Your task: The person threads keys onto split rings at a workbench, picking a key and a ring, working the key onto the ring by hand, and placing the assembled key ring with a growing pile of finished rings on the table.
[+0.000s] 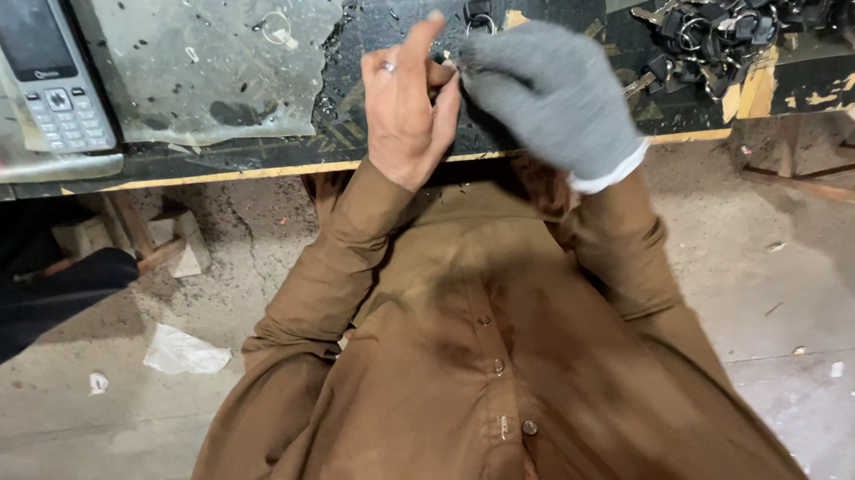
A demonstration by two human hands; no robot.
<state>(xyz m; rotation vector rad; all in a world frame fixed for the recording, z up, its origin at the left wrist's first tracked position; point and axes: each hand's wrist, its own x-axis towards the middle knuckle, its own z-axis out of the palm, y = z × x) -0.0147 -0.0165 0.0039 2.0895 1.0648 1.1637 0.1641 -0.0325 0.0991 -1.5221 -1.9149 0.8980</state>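
My bare left hand [408,106] and my right hand [550,96], which wears a grey knit glove, meet over the dark workbench [533,22]. Together they pinch a small metal ring piece [447,60] between their fingertips; most of it is hidden by the fingers. My left forefinger sticks up and a ring shows on one left finger. A small black clip with a metal ring [479,13] lies on the bench just beyond the hands. My brown sleeves and shirt [477,367] fill the lower middle of the view.
A heap of black clips and metal rings [762,1] sits at the bench's far right. A grey keypad phone [47,71] lies at the left on clear plastic sheet [214,54]. Beyond the bench edge is a concrete floor with paper scraps [185,352] and wooden legs [815,188].
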